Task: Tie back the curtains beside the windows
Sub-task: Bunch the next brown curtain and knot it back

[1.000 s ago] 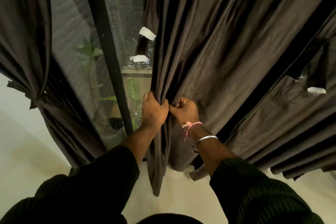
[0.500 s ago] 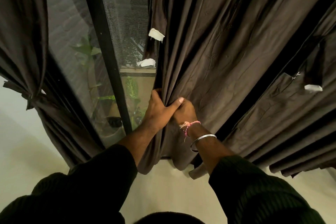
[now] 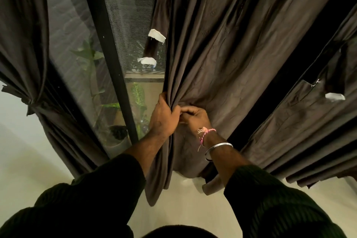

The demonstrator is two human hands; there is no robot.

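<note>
Dark brown pleated curtain (image 3: 222, 48) bunched in left hand (image 3: 164, 116) and right hand (image 3: 195, 117) grip

**Dim room, pale floor, dark-framed window**

A pale floor (image 3: 193, 205) fills the lower part of the view, and a light wall (image 3: 13, 121) stands at the left. The window (image 3: 77, 54) has a black frame bar (image 3: 108, 48) running down between glass and fine mesh. Green plants (image 3: 90, 58) show outside, with a pot (image 3: 117, 137) low down. The light is dim and warm.
</note>
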